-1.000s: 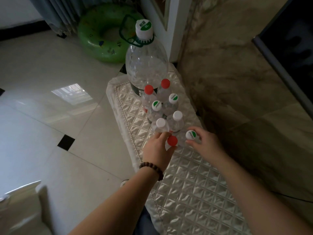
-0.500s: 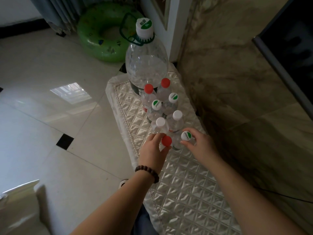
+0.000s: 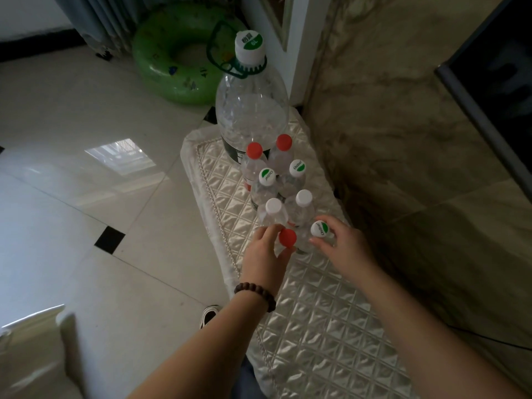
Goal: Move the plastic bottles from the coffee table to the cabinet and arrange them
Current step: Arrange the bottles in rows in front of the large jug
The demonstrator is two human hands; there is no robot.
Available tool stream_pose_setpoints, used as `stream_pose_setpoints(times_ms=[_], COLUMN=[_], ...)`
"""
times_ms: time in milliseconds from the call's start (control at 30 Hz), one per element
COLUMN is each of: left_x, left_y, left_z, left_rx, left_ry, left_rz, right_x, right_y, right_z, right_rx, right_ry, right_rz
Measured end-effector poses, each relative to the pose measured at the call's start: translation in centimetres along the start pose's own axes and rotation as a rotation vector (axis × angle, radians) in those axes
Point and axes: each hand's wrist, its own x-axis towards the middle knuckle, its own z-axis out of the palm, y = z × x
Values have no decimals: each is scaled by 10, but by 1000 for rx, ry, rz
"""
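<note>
A: What sits nearest on the quilted cover (image 3: 331,326)?

B: Both forearms reach over it. The left hand (image 3: 266,251), with a bead bracelet (image 3: 254,295) on its wrist, has fingers curled around the neck of the red-capped bottle (image 3: 287,239). Just beside it, toward the wall, the right hand (image 3: 344,244) has thumb and fingers closed around the top of the green-and-white-capped bottle (image 3: 319,229).

A: Has anything changed from half a second ago?

B: Little. Both hands were already on those same two bottles, which stand close against the row as before. They had been a bit nearer the camera a second ago.

A: And beyond that pair?

B: More small bottles stand upright in twos on the cover: two white-capped bottles (image 3: 288,208) just past the held pair, then two with green-and-white caps (image 3: 280,180), then two with red caps (image 3: 269,156). They nearly touch each other. None has shifted.

A: Farthest on the cover?

B: The big clear jug (image 3: 252,110) with its white cap and green handle stands at the far end, behind the red-capped pair. Past the cover, on the tiled floor (image 3: 86,197), lies a green swim ring (image 3: 175,56) beside the curtain (image 3: 95,21).
</note>
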Motion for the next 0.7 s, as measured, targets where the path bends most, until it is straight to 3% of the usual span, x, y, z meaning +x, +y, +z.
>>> stream_pose_setpoints(times_ms=[200, 300, 400, 533, 700], left_x=[-5, -7, 7, 31, 34], left_y=[-10, -14, -14, -12, -18], left_z=[-13, -17, -13, 8, 25], left_rx=[-26, -49, -270, -611, -720], left_ry=[-40, -25, 24, -79, -98], left_rz=[-21, -49, -243, -565, -618], right_x=[0, 3, 22, 56, 66], right_y=[3, 4, -1, 4, 7], right_z=[-2, -6, -11, 0, 9], right_rx=[30, 162, 430, 642, 787], right_ry=[-25, -1, 7, -150, -349], right_rz=[-6, 15, 164, 383, 432])
